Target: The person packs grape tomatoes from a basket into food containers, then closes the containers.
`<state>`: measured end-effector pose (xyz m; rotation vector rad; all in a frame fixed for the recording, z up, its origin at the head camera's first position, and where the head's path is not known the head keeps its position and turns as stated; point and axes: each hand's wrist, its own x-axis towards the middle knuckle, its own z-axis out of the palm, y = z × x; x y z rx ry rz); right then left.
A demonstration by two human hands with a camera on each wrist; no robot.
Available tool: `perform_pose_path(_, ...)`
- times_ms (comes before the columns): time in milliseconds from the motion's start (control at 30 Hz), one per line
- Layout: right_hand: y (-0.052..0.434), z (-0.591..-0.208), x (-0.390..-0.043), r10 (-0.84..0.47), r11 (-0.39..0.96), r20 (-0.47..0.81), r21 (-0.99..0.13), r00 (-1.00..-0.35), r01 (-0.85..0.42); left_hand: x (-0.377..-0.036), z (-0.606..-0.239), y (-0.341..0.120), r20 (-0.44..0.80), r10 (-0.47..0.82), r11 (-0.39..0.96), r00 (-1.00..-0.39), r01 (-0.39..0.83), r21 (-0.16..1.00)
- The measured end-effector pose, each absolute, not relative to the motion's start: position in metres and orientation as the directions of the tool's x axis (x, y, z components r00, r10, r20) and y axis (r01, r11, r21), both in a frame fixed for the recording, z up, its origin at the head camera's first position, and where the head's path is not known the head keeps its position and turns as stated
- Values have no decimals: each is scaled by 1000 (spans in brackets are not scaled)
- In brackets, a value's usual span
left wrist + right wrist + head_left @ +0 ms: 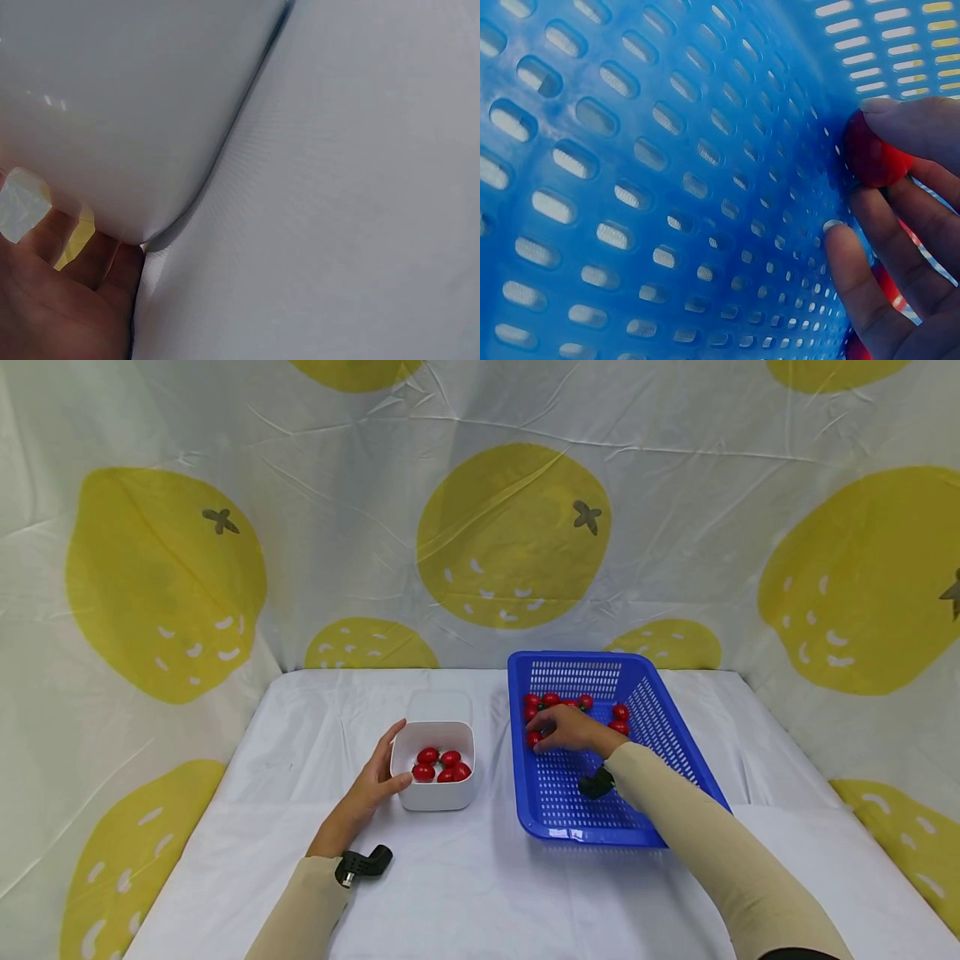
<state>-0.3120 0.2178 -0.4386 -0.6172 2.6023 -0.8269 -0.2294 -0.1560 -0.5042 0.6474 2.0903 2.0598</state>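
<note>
On the left, a white square container (438, 799) holds several red cherry tomatoes (427, 756). My left hand (371, 781) grips its left side, thumb over the front left of the rim and fingers along the outer wall. In the left wrist view, fingers (97, 259) lie against the container's smooth wall (135, 127). My right hand (572, 728) is inside a blue perforated basket (528, 810), near its left wall. Thumb and fingertips pinch one cherry tomato (876, 154) beside the basket wall (652, 157). More tomatoes (551, 698) lie at the basket's far end.
Behind the container lies a pale translucent lid-like square (440, 705). Two tomatoes (619, 718) sit near the basket's right wall. A white cloth (465, 893) covers the table, and a lemon-print curtain (337, 527) stands behind and at both sides.
</note>
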Motion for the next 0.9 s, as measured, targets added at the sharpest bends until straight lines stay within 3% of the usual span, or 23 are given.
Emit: perform_pose_path(900,220,-426,-315,-473,630,-41,-714,-880,-305,-228,-503,-155,187,378,2,-907,202,979)
